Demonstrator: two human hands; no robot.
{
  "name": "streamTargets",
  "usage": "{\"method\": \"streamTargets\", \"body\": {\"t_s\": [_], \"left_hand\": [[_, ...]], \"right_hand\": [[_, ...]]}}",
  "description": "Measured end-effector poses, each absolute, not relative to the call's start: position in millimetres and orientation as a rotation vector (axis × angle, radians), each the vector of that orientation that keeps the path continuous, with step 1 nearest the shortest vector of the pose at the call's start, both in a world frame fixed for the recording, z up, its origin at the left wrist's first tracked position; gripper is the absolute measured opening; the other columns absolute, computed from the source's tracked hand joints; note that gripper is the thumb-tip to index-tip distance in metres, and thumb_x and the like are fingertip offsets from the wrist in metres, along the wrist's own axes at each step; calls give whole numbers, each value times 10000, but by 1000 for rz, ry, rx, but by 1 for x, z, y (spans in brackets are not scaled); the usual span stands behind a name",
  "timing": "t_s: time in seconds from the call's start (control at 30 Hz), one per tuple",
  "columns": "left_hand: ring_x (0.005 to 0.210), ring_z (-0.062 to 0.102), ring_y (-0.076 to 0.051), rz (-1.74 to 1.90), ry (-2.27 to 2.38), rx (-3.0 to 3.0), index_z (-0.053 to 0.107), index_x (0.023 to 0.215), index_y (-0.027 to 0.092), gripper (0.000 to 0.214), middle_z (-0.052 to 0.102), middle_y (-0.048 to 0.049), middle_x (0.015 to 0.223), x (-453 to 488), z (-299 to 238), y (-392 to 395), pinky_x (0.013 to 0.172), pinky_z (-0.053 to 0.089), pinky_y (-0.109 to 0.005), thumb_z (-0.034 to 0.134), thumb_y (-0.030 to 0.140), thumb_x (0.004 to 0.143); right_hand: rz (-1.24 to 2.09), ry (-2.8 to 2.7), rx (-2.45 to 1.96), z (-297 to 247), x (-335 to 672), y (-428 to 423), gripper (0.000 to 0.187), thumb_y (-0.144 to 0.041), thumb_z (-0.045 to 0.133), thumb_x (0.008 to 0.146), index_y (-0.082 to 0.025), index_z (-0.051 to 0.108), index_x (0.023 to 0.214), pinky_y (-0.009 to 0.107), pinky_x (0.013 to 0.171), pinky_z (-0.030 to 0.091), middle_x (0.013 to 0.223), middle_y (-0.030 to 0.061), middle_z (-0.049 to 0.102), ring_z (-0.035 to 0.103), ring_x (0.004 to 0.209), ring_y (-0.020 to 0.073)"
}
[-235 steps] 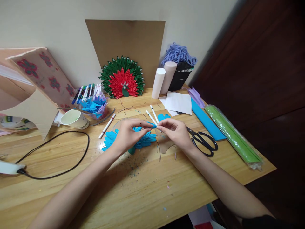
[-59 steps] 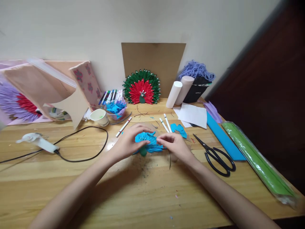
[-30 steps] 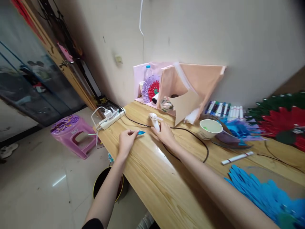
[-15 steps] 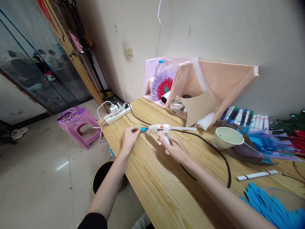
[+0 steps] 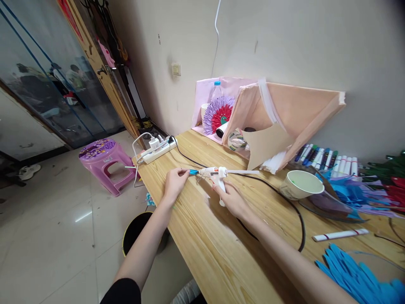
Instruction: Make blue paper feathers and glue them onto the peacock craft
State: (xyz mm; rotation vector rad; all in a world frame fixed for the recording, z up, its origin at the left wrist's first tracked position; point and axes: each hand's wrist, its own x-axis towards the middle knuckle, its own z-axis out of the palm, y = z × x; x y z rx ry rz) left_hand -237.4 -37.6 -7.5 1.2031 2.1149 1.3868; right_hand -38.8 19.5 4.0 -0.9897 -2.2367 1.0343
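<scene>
My right hand (image 5: 232, 198) is wrapped round the handle of a white hot glue gun (image 5: 210, 172), held above the wooden table. A long glue stick (image 5: 243, 172) sticks out of its back end, to the right. My left hand (image 5: 175, 184) pinches a small blue strip (image 5: 193, 172), whose exact kind is too small to make out. The gun's nozzle points left and meets or nearly meets the strip's free end; whether they touch I cannot tell. A black cord (image 5: 284, 192) loops over the table behind and beside my right hand.
A white power strip (image 5: 158, 151) with plugs lies at the table's left corner. Right of the gun stand a paper bowl (image 5: 302, 185), several markers (image 5: 325, 156) and blue strips (image 5: 360, 270). Below the left edge are a black bin (image 5: 136, 232) and a pink stool (image 5: 107, 164).
The camera view has shifted slightly, moving the scene a little to the right. Both hands keep their grips, and the blue strip shows a bit more at the nozzle.
</scene>
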Motion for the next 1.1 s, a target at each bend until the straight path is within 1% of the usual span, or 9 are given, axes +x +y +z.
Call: {"method": "streamTargets", "body": {"t_s": [0.13,0.3,0.4,0.5,0.63,0.9,1.1], "left_hand": [[741,654,-186,1393,2098,1213,688,817,133,230,707,-90,814,-238,-9,-38,702,492,-285,571,319,750],[753,654,-184,1400,2089,1222,685,835,130,233,706,-92,825,-239,-12,-38,712,493,-283,576,317,749],[753,654,-183,1402,2089,1215,685,833,129,229,706,-92,825,-239,-11,-37,708,496,-279,581,313,746],[746,656,-181,1406,2091,1192,685,825,126,220,707,-90,815,-238,-10,-37,699,498,-271,586,304,741],[746,659,-178,1415,2080,1189,685,821,128,218,708,-87,815,-237,-10,-37,697,499,-265,585,305,741],[751,657,-194,1419,2092,1183,690,814,130,231,708,-96,823,-239,-12,-37,701,493,-286,589,322,735],[745,653,-193,1461,2059,1151,694,803,133,233,707,-94,812,-239,-12,-37,703,489,-290,605,331,719]], "right_hand": [[1045,-2232,-1031,3,-39,20,351,-451,365,828,-195,566,698,258,561,378,692,13,585,531,617,169],[1048,-2252,-1044,4,-39,21,350,-451,357,830,-195,527,664,249,524,349,662,10,571,507,577,157],[1028,-2274,-1054,10,-40,20,355,-438,343,834,-193,537,666,249,541,348,657,15,572,517,593,162],[992,-2298,-1097,17,-40,18,358,-431,338,837,-194,555,680,248,589,356,691,23,588,543,668,177],[962,-2327,-1144,24,-42,15,352,-416,337,840,-200,541,651,249,639,357,734,30,606,554,752,193],[887,-2361,-1127,28,-45,14,311,-373,343,838,-201,497,630,267,670,355,720,32,607,539,755,200],[844,-2376,-1151,30,-46,13,307,-370,340,832,-202,490,624,268,633,350,669,29,587,523,725,202]]}}
